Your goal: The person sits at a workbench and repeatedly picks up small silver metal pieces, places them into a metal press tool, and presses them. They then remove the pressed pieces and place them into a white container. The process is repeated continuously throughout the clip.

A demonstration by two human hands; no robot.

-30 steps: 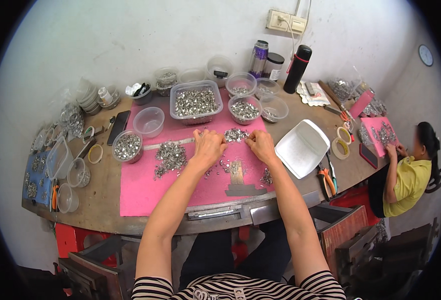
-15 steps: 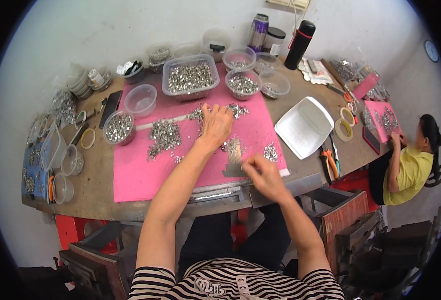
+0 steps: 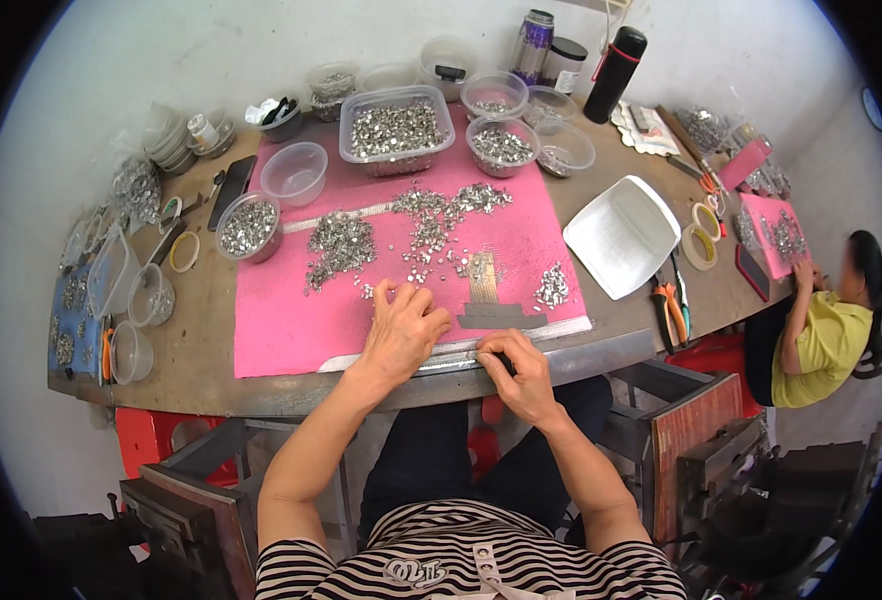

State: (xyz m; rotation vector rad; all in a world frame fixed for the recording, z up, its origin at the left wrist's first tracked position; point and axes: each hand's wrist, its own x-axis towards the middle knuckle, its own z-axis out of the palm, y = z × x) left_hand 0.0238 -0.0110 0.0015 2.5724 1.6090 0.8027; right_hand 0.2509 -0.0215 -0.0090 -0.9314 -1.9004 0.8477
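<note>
My left hand hovers over or rests on the front part of the pink mat, fingers bent together; whatever they may hold is too small to make out. At the table's front edge my right hand has its fingers curled in beside a shiny narrow metal strip; its fingertips hide what is in them. A flat dark grey bar lies just beyond the right hand, with a ribbed tan piece behind it. Small silvery metal pieces lie in a left heap, a middle spread and a small right pile.
A rectangular tub of metal pieces stands at the back, with round bowls around it. On the right are a white tray, orange-handled pliers and tape rolls. A co-worker in yellow sits at far right.
My left hand has come back from the middle spread of metal pieces to the mat's front. My right hand has moved slightly down to the metal strip at the table edge.
</note>
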